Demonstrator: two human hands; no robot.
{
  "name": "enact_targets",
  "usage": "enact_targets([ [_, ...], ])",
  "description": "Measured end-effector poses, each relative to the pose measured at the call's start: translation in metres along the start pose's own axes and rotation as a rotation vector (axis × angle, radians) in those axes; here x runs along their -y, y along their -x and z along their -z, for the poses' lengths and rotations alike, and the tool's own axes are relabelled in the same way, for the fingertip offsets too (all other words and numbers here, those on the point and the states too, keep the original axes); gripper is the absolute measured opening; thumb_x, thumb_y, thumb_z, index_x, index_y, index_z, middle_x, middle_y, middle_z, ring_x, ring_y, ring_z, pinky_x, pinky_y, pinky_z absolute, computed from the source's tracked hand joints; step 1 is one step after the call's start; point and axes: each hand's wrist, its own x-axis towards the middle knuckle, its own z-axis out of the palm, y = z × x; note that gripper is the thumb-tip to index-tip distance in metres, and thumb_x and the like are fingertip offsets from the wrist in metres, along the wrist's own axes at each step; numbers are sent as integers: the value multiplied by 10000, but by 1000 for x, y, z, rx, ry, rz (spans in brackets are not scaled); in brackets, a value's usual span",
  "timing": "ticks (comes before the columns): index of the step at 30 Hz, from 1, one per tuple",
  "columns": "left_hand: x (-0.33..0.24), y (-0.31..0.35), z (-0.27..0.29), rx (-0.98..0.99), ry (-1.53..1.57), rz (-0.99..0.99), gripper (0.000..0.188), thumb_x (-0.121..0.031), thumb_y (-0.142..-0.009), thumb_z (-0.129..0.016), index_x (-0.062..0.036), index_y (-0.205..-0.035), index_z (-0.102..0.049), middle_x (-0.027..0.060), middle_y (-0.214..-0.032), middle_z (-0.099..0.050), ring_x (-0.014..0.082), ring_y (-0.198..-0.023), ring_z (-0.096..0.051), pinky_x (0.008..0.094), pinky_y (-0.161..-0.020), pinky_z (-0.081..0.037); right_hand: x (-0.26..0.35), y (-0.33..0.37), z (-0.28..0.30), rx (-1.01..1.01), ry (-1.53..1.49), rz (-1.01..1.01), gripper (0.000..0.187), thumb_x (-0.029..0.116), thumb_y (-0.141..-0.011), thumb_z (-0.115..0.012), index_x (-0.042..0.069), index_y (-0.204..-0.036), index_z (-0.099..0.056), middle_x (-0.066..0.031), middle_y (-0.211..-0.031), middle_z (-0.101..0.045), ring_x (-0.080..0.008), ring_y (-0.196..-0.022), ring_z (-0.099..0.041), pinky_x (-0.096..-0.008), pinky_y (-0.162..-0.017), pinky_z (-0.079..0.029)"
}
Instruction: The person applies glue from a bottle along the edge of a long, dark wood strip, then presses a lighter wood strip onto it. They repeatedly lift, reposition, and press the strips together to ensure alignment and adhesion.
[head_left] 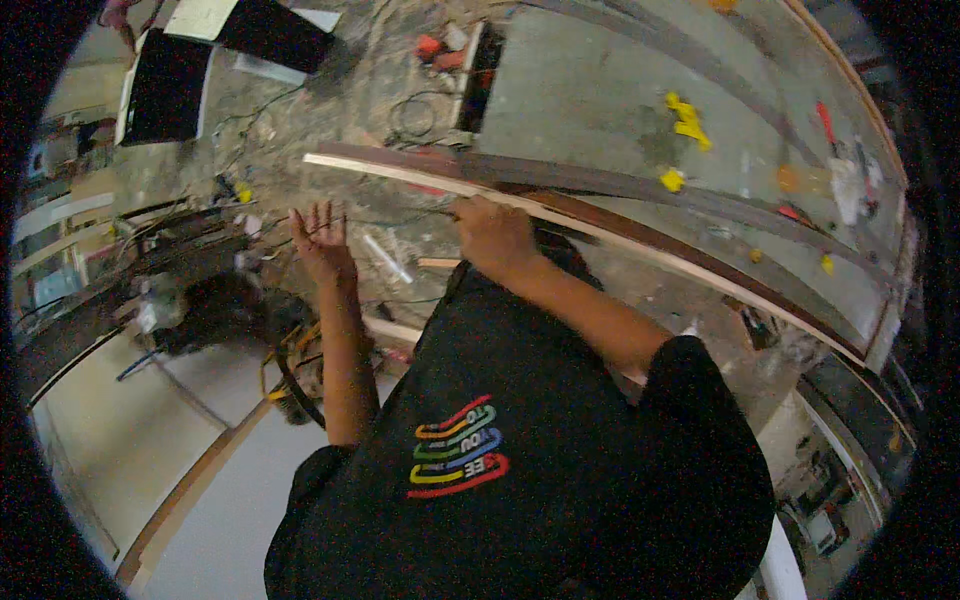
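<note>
My right hand (pixel 492 232) grips a long thin wooden strip (pixel 390 172) that runs from the upper left across to the lower right, curving with the lens. Alongside it lies a darker brown strip (pixel 600 182). My left hand (pixel 322 240) is raised with its fingers spread and holds nothing; it hovers below the strip's left end, apart from it. My black shirt with a coloured print fills the lower middle of the view.
A large grey board (pixel 600 100) with yellow clamps (pixel 688 120) and small red tools lies beyond the strips. Cables, debris and black panels (pixel 165 85) cover the dusty floor at upper left. Pale boards (pixel 130 420) lie at lower left.
</note>
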Motion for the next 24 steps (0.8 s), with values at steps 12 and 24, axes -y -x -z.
enact_targets([
  [12,-26,-79,-7,-365,-234,-259,998,-297,-807,-874,-48,-1474,-176,239,-1371,-382,320,-1218,-481,477,-884,-572,13,-23,16,-189,-74,-176,333,342,-924,-677,103,-1155,-667,-111,-1034,-630,-327,-929,-671,-478,-787,-548],
  [24,-28,-155,-33,81,-1097,-579,648,-423,-934,-727,31,-1333,-497,210,-1456,-263,354,-1297,-402,480,-1057,-401,4,-36,0,-283,127,-117,236,254,-937,-660,107,-1114,-709,-76,-986,-669,-286,-908,-669,-422,-785,-551],
])
